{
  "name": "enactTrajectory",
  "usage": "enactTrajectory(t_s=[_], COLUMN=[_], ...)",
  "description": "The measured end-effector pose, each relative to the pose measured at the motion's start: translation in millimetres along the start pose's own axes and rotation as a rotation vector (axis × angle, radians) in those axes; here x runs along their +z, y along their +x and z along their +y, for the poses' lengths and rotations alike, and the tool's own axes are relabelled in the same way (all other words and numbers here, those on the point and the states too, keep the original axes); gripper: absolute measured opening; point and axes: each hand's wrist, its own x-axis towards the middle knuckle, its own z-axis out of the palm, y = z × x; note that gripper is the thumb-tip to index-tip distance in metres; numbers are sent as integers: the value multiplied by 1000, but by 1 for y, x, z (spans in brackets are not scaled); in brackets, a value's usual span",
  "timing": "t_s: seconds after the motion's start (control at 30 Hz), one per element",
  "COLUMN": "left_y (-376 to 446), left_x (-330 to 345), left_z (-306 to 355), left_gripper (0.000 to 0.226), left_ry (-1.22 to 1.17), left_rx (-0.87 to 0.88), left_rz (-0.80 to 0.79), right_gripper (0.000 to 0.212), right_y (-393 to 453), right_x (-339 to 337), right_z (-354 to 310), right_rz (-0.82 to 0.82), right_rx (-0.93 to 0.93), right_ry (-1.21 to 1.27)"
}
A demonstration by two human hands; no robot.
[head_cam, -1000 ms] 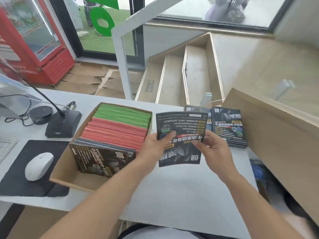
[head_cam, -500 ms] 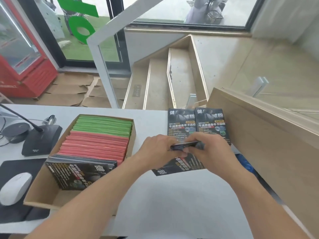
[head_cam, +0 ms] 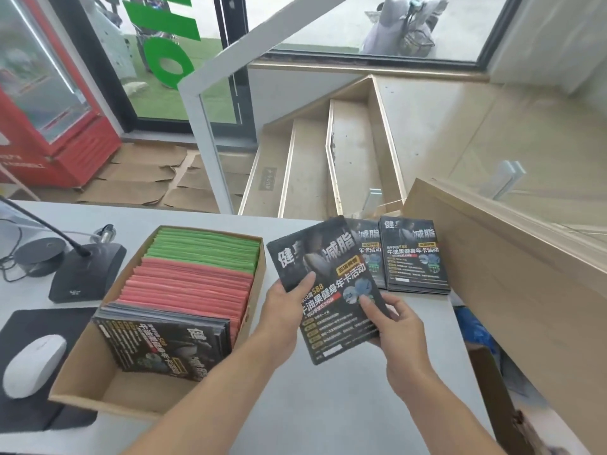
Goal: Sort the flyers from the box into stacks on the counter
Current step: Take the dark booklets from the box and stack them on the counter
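flyer [head_cam: 328,290] being gripped by both hands' fingers [head_cam: 369,305] | two stacks [head_cam: 415,257] lying on table [head_cam: 295,405]; box [head_cam: 157,402] holding many more unsorted

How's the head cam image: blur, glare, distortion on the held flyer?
Head view: held flyer sharp enough to read its big print, no glare; soft daylight, faint shadows on the counter; wide-angle bend at the edges; both hands crisp.

Black flyer [head_cam: 328,287] with white and yellow lettering; green flyers [head_cam: 205,247] and red flyers [head_cam: 187,290] fill the brown box [head_cam: 78,385]
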Motion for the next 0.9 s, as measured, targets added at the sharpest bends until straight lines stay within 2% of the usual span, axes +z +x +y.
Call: enactTrajectory(t_s=[0.07, 0.13, 0.3, 0.53, 0.67, 0.8, 0.9], left_y=[6, 8, 9, 9, 7, 8, 10], left_x=[-8, -15, -16, -21, -21, -17, -19], left_z=[-3, -7, -21, -40, -41, -46, -50], left_gripper=[10, 13, 13, 21, 46, 22, 17], left_ry=[138, 244, 325, 374, 292, 398, 444], left_rx=[89, 137, 181, 198, 256, 298, 288], left_rz=[-5, -74, -162, -217, -182, -157, -154], right_gripper=[21, 27, 25, 32, 31, 19, 16], right_y=[3, 7, 17, 21, 20, 20, 24], right_x=[-4, -8, -7, -13, -13, -11, -14], right_z=[3, -2, -15, 3, 11, 15, 19], right_rz=[-20, -89, -253, -300, -305, -303, -304], right_rx=[-161, -301, -345, -358, -383, -346, -347], right_ry=[-293, -396, -50, -83, -95, -77, -107])
